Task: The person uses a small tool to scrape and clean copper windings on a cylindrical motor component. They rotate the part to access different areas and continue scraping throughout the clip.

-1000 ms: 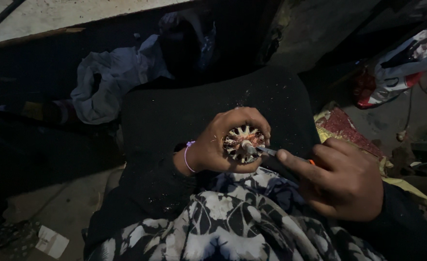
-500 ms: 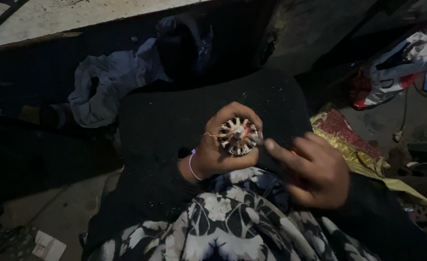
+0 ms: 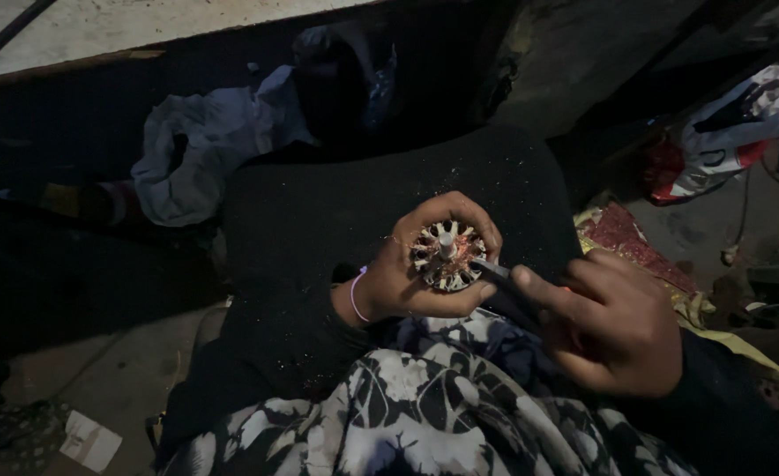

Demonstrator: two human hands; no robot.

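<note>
Slotted motor core (image 3: 447, 256) held over the lap, with a slim tool (image 3: 506, 273) set against its right edge.

The left hand (image 3: 416, 273) wraps around the round core — fingers curled over its far rim, thumb under its near rim — with the central shaft pointing up at the camera. The right hand (image 3: 614, 322) is closed on the tool, forefinger stretched along it. Beneath lie a black cloth (image 3: 336, 203) and, nearer, a floral fabric (image 3: 424, 414); a white plastic bag (image 3: 733, 132) sits at far right.
</note>
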